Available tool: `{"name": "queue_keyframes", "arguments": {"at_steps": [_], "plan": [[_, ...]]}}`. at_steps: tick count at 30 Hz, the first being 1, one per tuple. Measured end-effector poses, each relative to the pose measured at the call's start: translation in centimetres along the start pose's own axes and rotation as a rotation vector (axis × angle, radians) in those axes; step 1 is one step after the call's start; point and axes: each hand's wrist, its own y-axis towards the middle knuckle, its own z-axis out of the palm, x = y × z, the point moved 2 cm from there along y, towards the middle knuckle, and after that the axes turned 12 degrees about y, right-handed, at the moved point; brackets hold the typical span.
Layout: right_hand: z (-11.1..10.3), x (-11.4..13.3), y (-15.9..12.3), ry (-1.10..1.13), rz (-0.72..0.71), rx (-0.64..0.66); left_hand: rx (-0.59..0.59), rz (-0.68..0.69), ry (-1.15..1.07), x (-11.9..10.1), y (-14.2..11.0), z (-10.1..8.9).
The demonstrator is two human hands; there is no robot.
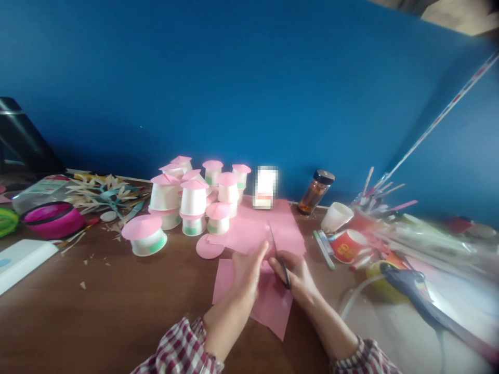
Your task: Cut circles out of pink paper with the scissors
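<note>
My left hand (246, 272) is closed on a small piece of pink paper (267, 258), pinching it between thumb and fingers above the wooden table (117, 306). My right hand (297, 274) grips scissors (279, 257) by their dark handles, blades pointing up and away beside the left fingers. Under both hands lie loose pink paper sheets (273, 306). A pink paper disc (209, 246) lies just beyond the left hand. Behind it stand several upturned white paper cups with pink paper cone tops (194, 200).
A glue gun (413, 291) with its cable lies at the right, near a red cup (346, 245), a white cup (337, 216) and a small jar (315, 192). A pink bowl (52, 219), paper scraps (105, 195) and a white box (21, 262) sit at the left. A blue wall stands behind.
</note>
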Motion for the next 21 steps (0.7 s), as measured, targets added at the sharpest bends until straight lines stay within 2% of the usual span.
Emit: {"name": "queue_keyframes", "arguments": {"at_steps": [7, 16, 21], "plan": [[-0.1, 0.2, 0.0, -0.011, 0.006, -0.007, 0.039, -0.017, -0.016, 0.6, 0.6, 0.0], [-0.2, 0.0, 0.0, 0.032, 0.027, 0.002, -0.041, -0.047, -0.05, -1.5, -1.1, 0.2], [-0.2, -0.1, 0.0, 0.048, 0.02, 0.017, -0.02, -0.034, -0.079, -1.7, -1.2, 0.1]]}}
